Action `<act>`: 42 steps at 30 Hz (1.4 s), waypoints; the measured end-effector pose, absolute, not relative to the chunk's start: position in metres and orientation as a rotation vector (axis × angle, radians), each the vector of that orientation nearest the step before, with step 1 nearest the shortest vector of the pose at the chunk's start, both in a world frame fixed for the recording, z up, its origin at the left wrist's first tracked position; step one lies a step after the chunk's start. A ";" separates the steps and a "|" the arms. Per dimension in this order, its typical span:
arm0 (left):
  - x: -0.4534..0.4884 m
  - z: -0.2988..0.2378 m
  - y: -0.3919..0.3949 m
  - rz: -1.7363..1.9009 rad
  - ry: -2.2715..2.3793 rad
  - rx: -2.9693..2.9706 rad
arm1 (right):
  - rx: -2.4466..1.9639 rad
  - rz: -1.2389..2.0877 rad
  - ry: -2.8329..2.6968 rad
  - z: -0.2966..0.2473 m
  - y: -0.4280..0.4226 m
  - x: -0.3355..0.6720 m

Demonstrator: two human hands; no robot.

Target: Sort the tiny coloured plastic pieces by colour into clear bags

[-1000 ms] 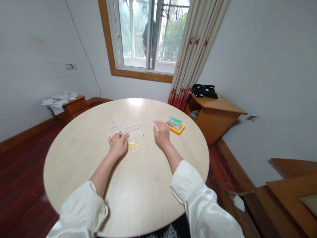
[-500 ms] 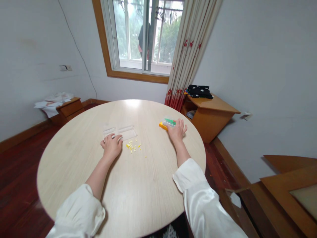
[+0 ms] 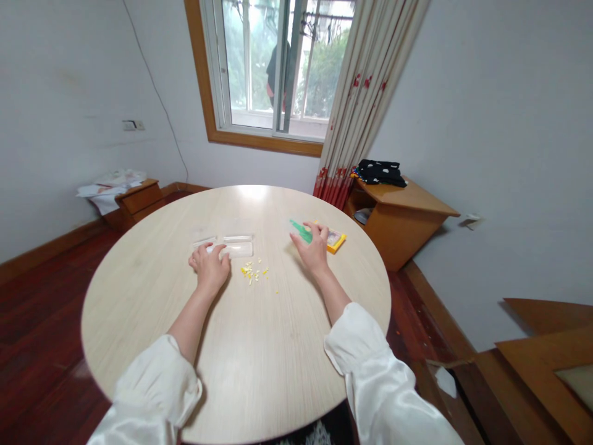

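Green case [image 3: 302,231], above the bench [image 3: 259,352], right of its middle. It appeared tilted, its surround see-through and blurred, so that its outline could not be fully traced. Judged by look, it was light, stiff plastic, rather slick, and liable to crack or spill if squeezed hard; the surest hold would have been by its two long edges, kept level.

The case lay in the gap between the thumb and forefinger of the right hand [image 3: 314,250], whose fingers were bent around it and seemed to grasp it; the thumb stood on its near left side, the forefinger over its far side. Just right of this hand lay a yellow box [image 3: 340,243], partly hidden by it.

To the left, the left hand [image 3: 210,270] rested with curled fingers at the near side of a clear tray [image 3: 239,249]; whether they gripped it or only touched it could not be told. Yellow bits [image 3: 244,271] were scattered on the bench between the hands, nearer the left.

Beyond the bench stood a window [image 3: 252,68], a curtain [image 3: 361,93] and, to the right, a cabinet [image 3: 393,225] bearing dark cloth [image 3: 380,173].
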State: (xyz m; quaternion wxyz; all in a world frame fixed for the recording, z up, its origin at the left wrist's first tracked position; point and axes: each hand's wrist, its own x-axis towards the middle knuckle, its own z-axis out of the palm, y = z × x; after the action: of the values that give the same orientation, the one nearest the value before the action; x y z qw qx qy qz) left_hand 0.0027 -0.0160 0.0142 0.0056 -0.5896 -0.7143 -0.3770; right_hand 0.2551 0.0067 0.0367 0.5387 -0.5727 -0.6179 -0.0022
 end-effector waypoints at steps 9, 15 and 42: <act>0.028 0.028 -0.024 -2.841 -1.822 -2.488 | -0.969 0.265 -1.762 0.028 -0.030 0.187; 0.031 0.034 -0.030 -3.003 -1.809 -2.594 | -0.877 0.326 -1.801 0.024 -0.031 0.185; 0.033 0.033 -0.032 -3.007 -1.841 -2.430 | -0.888 0.715 -1.336 0.024 -0.014 0.194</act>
State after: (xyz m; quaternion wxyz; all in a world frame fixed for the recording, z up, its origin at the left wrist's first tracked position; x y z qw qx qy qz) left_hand 0.0333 -0.0320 0.0329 -0.5398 -0.4778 -0.3619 -0.5911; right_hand 0.1941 -0.0138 0.0239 0.6388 -0.3889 -0.5852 0.3132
